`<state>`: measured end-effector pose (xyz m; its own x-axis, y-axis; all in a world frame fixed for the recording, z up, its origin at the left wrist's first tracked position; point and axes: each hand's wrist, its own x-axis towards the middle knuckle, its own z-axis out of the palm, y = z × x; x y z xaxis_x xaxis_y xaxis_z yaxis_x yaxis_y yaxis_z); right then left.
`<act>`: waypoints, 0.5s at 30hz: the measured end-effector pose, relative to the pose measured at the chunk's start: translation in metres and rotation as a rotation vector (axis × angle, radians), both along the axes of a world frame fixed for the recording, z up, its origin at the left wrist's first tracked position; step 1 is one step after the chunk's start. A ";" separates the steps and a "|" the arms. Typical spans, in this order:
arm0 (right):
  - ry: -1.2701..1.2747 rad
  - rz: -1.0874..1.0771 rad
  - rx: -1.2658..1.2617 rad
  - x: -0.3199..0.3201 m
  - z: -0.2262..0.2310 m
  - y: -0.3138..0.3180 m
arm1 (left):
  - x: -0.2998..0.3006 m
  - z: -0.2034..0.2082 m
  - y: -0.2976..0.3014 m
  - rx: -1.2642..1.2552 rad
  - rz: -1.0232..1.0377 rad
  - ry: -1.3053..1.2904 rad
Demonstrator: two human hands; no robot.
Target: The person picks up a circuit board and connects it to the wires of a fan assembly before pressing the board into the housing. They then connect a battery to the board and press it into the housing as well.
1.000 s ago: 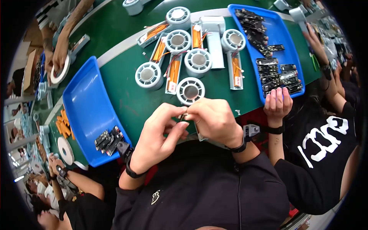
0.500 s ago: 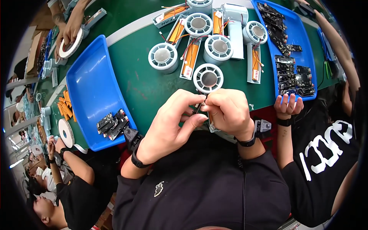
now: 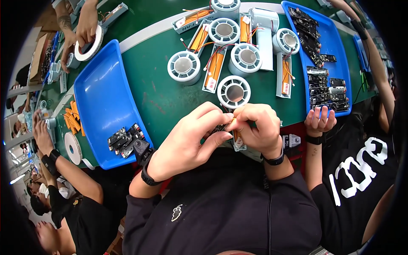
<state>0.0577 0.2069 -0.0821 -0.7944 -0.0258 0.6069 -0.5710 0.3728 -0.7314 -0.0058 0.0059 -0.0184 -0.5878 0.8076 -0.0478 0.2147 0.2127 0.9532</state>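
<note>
Between the thumb and fingers of my left hand [image 3: 187, 138] is a small black circuit board [image 3: 218, 128], mostly covered by the fingers. My right hand [image 3: 260, 127] is closed in a pinch against the board's edge. A bit of orange shows at its fingertips, but what they grip is too small to make out. Just beyond both hands lies a pale blue handheld fan [image 3: 234, 92], its round slotted head facing up. Its opened handle [image 3: 239, 144] runs back toward me under my right hand.
Several more pale blue fans [image 3: 184, 67] with orange batteries and wires lie across the green table [image 3: 148, 106]. A blue tray [image 3: 100, 97] at left holds several circuit boards [image 3: 126, 139]; another blue tray [image 3: 340, 63] at right holds many. Co-workers' hands [image 3: 321, 119] are on both sides.
My hands have shifted slightly down, and my left fingers have closed further around the board. The view has moved a little. At left, a co-worker's arm has reached forward.
</note>
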 end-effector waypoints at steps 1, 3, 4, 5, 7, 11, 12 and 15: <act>-0.005 -0.012 0.000 0.001 0.000 -0.001 | 0.000 0.000 0.000 0.011 -0.008 -0.001; -0.016 -0.038 0.002 0.002 0.000 -0.002 | 0.000 0.001 -0.001 0.005 -0.012 -0.030; -0.017 -0.040 0.003 0.004 0.001 -0.003 | -0.001 0.002 -0.001 -0.001 -0.016 -0.058; -0.017 -0.058 -0.021 0.006 0.002 -0.005 | -0.001 0.003 -0.001 -0.007 -0.021 -0.087; -0.018 -0.094 -0.069 0.010 0.003 -0.008 | -0.002 0.001 -0.001 -0.012 -0.006 -0.027; -0.197 -0.086 -0.173 0.026 0.006 0.004 | -0.001 0.003 -0.001 -0.030 0.081 0.175; -0.201 -0.089 -0.172 0.029 0.007 0.005 | 0.000 0.004 -0.001 -0.039 0.138 0.257; -0.582 0.130 -0.974 0.037 0.012 0.007 | -0.001 0.002 -0.002 -0.047 0.196 0.364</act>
<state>0.0949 0.2141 -0.0705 -0.9875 0.1511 -0.0454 -0.0431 -0.5352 -0.8436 -0.0071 0.0039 -0.0161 -0.7153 0.6808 0.1577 0.4875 0.3245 0.8106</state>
